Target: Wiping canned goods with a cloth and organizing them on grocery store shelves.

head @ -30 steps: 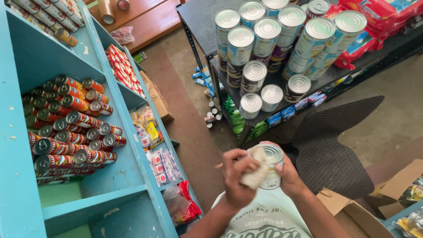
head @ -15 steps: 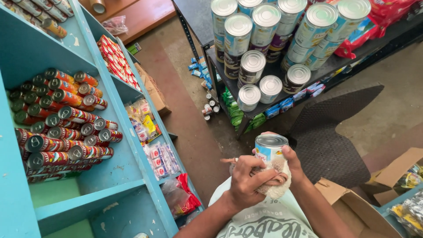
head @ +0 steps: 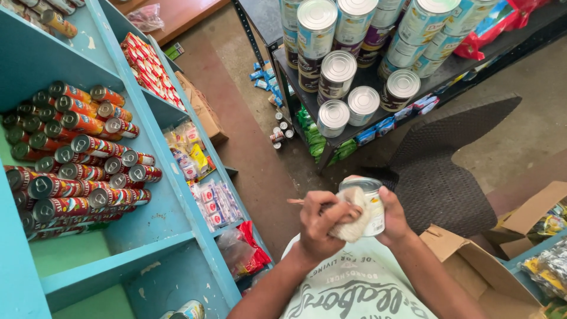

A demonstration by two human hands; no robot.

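Right hand [head: 394, 220] wraps the can [head: 369, 204] w/ fingers closed round its right side; left hand [head: 322, 221] clenches a pale cloth [head: 353, 220] vs. its left face (held near, over the lap). Far: stacked tins [head: 348, 88] on black rack.
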